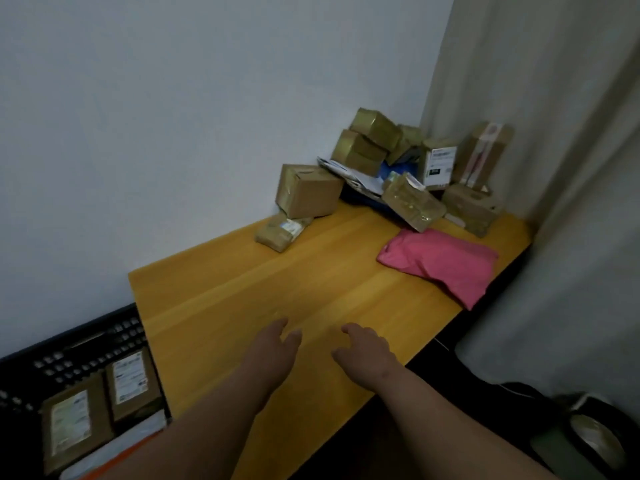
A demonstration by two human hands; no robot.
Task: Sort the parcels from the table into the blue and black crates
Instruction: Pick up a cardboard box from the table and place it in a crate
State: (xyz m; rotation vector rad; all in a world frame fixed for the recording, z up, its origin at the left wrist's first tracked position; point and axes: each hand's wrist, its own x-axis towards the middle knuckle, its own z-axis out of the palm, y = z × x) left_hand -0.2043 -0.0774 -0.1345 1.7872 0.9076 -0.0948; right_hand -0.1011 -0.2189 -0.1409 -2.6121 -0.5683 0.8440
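The counter [277, 289] is a warm yellow-orange with faint lengthwise wood grain. On it a soft mailer [440, 261] is plain bright pink. The heap of parcels [398, 168] in the corner is mostly cardboard brown, several glossed over with shiny tape that gives an olive-gold cast; one upright box [437, 162] wears a white label with dark print, and another tall box [483, 152] shows a red-and-white mark. Something deep blue [365, 199] peeks from under the heap. The crate [69, 344] beside the counter is black with a perforated grid pattern; the two brown boxes [100, 403] inside carry pale labels. The wall [173, 116] is pale grey-white, the curtain [554, 168] greyish beige.
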